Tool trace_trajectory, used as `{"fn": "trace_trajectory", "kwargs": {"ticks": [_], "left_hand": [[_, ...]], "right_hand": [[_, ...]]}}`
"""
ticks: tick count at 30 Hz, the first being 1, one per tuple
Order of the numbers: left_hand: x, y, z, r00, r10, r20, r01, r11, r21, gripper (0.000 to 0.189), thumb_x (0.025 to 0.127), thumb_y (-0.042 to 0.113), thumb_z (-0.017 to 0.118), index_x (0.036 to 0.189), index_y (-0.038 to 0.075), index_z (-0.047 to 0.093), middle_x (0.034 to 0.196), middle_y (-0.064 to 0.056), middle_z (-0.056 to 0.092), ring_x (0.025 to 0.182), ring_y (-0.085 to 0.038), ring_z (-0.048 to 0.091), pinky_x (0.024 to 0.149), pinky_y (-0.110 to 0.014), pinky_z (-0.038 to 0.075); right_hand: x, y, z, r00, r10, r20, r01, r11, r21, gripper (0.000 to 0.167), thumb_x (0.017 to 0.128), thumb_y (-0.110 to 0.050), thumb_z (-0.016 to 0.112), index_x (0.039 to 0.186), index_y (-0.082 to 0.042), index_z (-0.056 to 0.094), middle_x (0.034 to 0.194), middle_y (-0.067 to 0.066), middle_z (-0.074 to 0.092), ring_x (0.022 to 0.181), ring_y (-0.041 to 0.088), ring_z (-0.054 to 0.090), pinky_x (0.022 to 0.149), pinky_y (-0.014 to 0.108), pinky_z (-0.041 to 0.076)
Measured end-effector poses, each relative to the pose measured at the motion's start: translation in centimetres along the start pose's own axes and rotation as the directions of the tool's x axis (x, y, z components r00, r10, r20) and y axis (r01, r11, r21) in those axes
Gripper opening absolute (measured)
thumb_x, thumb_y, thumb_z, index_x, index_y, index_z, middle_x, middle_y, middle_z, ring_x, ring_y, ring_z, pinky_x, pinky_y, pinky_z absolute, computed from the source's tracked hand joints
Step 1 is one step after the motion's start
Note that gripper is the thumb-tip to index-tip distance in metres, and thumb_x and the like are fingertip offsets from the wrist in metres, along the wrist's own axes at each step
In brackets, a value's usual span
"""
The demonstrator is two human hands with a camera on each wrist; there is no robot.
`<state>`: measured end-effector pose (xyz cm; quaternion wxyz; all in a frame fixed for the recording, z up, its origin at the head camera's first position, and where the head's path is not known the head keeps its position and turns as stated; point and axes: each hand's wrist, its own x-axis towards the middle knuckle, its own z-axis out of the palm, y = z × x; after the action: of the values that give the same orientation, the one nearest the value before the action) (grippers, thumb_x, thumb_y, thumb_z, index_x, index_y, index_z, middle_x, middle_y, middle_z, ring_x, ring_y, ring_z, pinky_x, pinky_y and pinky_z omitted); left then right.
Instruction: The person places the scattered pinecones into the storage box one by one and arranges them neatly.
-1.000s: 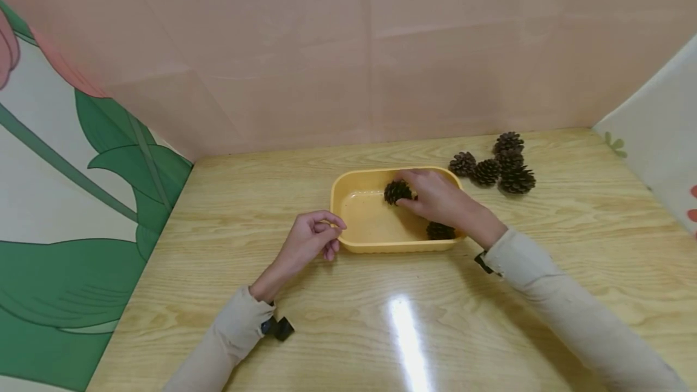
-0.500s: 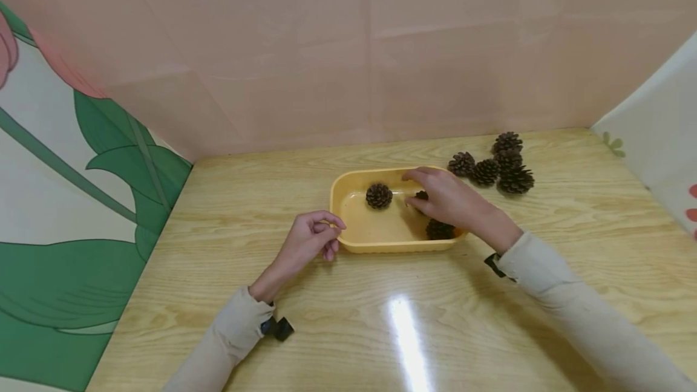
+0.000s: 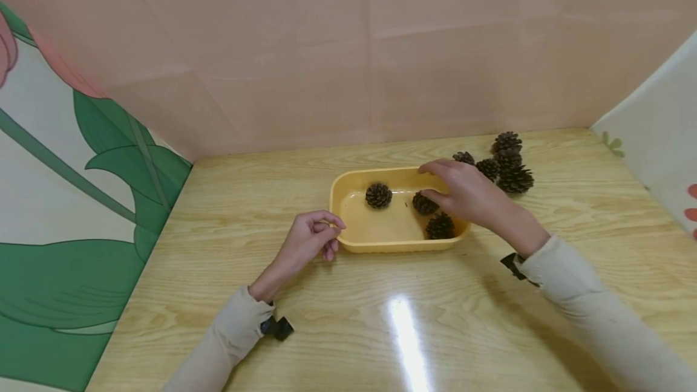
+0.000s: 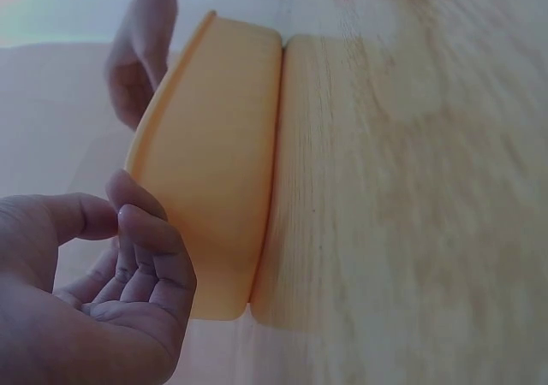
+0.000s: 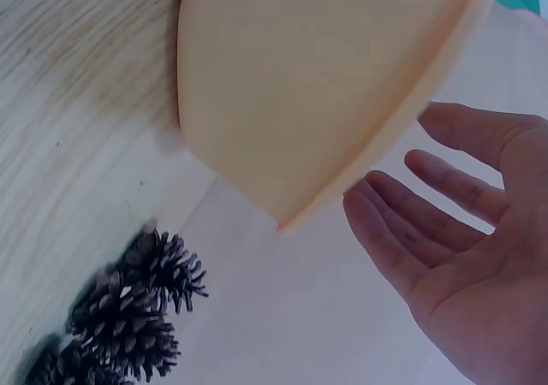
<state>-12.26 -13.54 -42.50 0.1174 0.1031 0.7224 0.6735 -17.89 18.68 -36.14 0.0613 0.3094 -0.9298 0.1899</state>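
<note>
A yellow plastic tub (image 3: 381, 245) stands on the table, with three pine cones inside: one cone (image 3: 378, 196) toward the back left, another cone (image 3: 423, 203) at the right, and a third cone (image 3: 440, 227) at the front right. At the tub's near left corner my left hand (image 3: 310, 238) pinches the rim between thumb and fingers, though the contact is partly hidden in the left wrist view. My right hand (image 3: 469, 191), empty, hovers over the right end of the tub with its fingers spread; the right wrist view shows the loosely bent fingers (image 5: 419, 222) by the rim.
Several pine cones (image 3: 514, 179) lie clustered on the table behind and right of the tub; my right hand partly covers some. A pink sheet (image 3: 272, 77) hangs along the back, and a leaf-patterned panel (image 3: 130, 198) borders the left.
My right hand let go of a pine cone at the tub's back left, then drew away right and rose toward the right rim. The left hand stays put.
</note>
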Motion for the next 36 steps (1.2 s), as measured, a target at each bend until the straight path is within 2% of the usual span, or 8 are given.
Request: {"fn": "trace_trajectory", "kwargs": {"ticks": [11,18,26,32,36], "left_hand": [[0.1,-0.1,0.0,1.000,0.000,0.001,0.000,1.000,-0.003,0.017,0.096,-0.002,0.057,0.105,-0.014,0.063,0.061,-0.007,0.063,0.047,-0.014,0.056,0.044,-0.025,0.048],[0.0,0.0,0.0,1.000,-0.001,0.001,0.001,1.000,-0.003,0.018,0.096,0.000,0.058,0.106,-0.015,0.062,0.062,-0.009,0.063,0.048,-0.014,0.056,0.045,-0.025,0.049],[0.1,0.0,-0.1,1.000,0.000,0.000,0.000,1.000,0.000,0.018,0.097,0.000,0.058,0.106,-0.014,0.063,0.062,-0.010,0.063,0.048,-0.015,0.056,0.044,-0.025,0.049],[0.2,-0.1,-0.1,1.000,-0.003,0.000,0.003,1.000,-0.001,0.018,0.096,0.000,0.058,0.106,-0.015,0.063,0.062,-0.009,0.064,0.047,-0.015,0.056,0.044,-0.025,0.048],[0.1,0.0,-0.1,1.000,-0.006,0.001,0.006,1.000,-0.007,0.019,0.096,0.001,0.059,0.106,-0.015,0.063,0.062,-0.008,0.064,0.047,-0.015,0.056,0.044,-0.025,0.048]], "right_hand": [[-0.9,0.7,-1.3,0.996,0.009,-0.084,-0.009,1.000,0.006,0.038,0.088,-0.009,0.075,0.123,0.000,0.063,0.117,0.020,0.067,0.094,0.035,0.067,0.077,0.049,0.056],[-1.5,1.4,-1.9,0.993,0.016,-0.117,-0.015,1.000,0.015,0.040,0.088,-0.006,0.075,0.125,0.002,0.062,0.122,0.021,0.065,0.104,0.039,0.065,0.085,0.054,0.054],[-2.0,2.5,-2.4,0.979,-0.014,-0.201,0.009,1.000,-0.026,0.032,0.089,0.000,0.072,0.120,0.002,0.064,0.116,0.022,0.068,0.097,0.039,0.066,0.079,0.053,0.055],[-2.8,3.6,-3.0,0.977,0.022,-0.212,-0.031,0.999,-0.038,0.034,0.088,0.009,0.064,0.122,0.002,0.064,0.116,0.022,0.067,0.086,0.034,0.066,0.068,0.049,0.054],[-3.4,4.5,-3.4,0.979,0.073,-0.190,-0.082,0.996,-0.036,0.036,0.089,0.005,0.067,0.125,0.004,0.061,0.118,0.025,0.065,0.093,0.039,0.065,0.076,0.054,0.054]]}}
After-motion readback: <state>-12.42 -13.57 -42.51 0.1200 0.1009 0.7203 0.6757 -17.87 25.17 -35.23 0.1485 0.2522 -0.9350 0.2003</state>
